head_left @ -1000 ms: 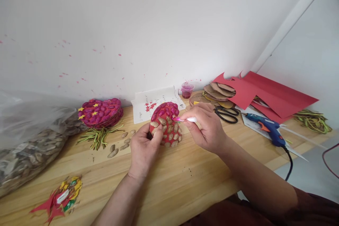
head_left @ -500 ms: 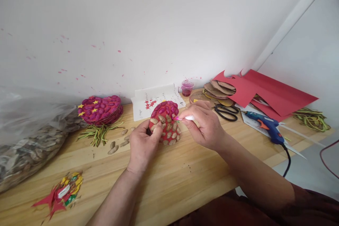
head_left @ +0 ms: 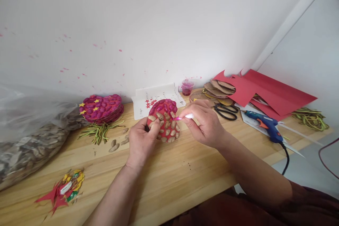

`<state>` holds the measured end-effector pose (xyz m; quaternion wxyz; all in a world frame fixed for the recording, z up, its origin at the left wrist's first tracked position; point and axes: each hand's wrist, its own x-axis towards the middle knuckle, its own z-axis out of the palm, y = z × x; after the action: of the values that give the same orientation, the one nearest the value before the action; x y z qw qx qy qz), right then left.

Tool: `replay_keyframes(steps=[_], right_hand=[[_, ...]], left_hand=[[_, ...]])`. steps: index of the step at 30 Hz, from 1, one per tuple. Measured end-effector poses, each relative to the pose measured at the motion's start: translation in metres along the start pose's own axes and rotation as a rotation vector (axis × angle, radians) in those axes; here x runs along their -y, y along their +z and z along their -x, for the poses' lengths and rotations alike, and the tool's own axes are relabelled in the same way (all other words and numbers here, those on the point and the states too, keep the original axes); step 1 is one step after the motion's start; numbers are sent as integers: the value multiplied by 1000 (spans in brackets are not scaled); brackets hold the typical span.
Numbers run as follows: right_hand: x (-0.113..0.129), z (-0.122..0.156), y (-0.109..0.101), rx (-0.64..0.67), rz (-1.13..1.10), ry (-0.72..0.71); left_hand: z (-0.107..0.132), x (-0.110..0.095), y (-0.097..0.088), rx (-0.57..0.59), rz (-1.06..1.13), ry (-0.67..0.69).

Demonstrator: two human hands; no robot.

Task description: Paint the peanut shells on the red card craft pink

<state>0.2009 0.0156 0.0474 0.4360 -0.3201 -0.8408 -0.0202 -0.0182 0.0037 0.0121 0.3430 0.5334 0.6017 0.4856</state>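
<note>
My left hand [head_left: 143, 140] grips the left edge of a red disc [head_left: 163, 115] covered with peanuts, its thumb on the front. Peanuts along the disc's top are painted magenta; the lower peanuts [head_left: 167, 124] are bare tan. In my right hand [head_left: 205, 123] is a small paintbrush [head_left: 188, 116] with a white handle, pinched between thumb and fingers. Its pink tip touches or nearly touches a peanut at the disc's right side. Behind the disc, a white paper sheet [head_left: 140, 107] carries small red stars [head_left: 150, 103].
A paint cup [head_left: 187, 88] stands by the wall. Rightward lie cardboard discs [head_left: 215, 87], scissors [head_left: 226, 111], a glue gun [head_left: 265, 124] and red paper [head_left: 280, 91]. Leftward are stacked magenta discs [head_left: 103, 107], green strands [head_left: 102, 131], loose peanuts [head_left: 114, 146], a plastic bag [head_left: 34, 148] and scraps [head_left: 63, 190].
The disc and my left hand have shifted slightly up and left. The brush tip stays close to the disc's right side. Both hands keep their grips.
</note>
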Motion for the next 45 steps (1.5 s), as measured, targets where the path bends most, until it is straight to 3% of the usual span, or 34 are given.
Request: replay_keyframes(steps=[19, 28, 45], right_hand=[[-1, -1, -1, -4, -22, -15], [-3, -2, -2, -76, -8, 15], [-4, -2, -3, -85, -29, -8]], left_hand=[[-4, 1, -3, -10, -14, 53], [-4, 3, -3, 13, 38, 35], [-4, 0, -4, 24, 45, 25]])
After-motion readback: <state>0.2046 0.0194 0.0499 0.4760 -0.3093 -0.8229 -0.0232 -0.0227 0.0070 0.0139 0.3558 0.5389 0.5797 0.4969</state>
